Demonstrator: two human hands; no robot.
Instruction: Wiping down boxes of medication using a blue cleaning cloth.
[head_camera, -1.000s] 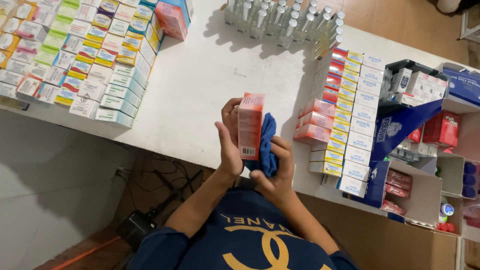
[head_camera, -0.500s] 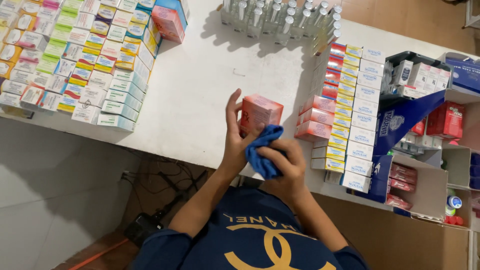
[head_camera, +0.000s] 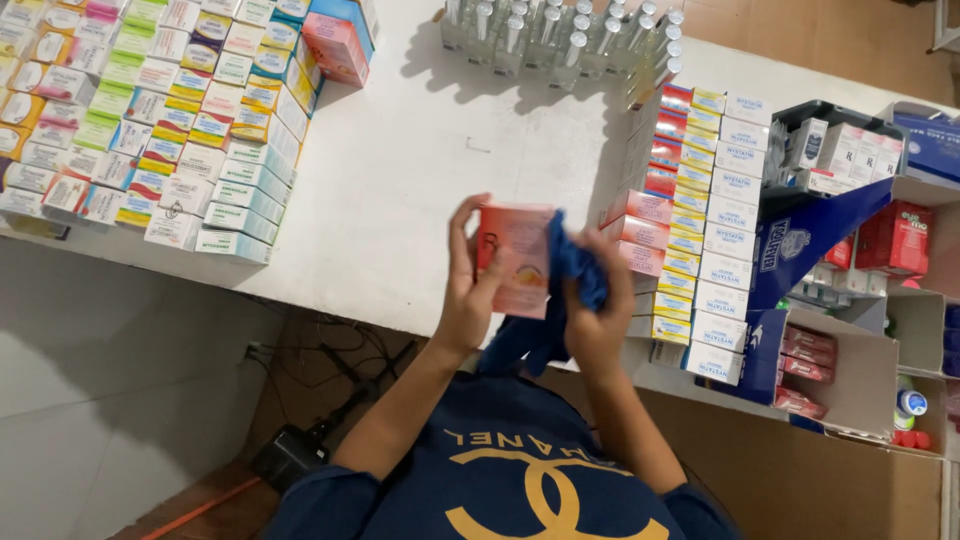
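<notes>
My left hand (head_camera: 465, 290) holds a pink and orange carton (head_camera: 517, 258) upright above the front edge of the white table (head_camera: 420, 170). My right hand (head_camera: 598, 310) grips a blue cloth (head_camera: 565, 275) and presses it against the carton's right side. A loose end of the cloth hangs down below both hands. The carton's broad face is turned toward me.
Rows of small cartons (head_camera: 150, 110) cover the table's left end, with a pink box (head_camera: 335, 45) beside them. Clear bottles (head_camera: 560, 35) stand at the back. Stacked cartons (head_camera: 690, 210) rise on the right, next to a blue bin (head_camera: 830, 150) and open cardboard boxes (head_camera: 850, 360).
The carton has been turned in my left hand so its broad face shows. My right hand and the cloth moved from its lower front to its right side.
</notes>
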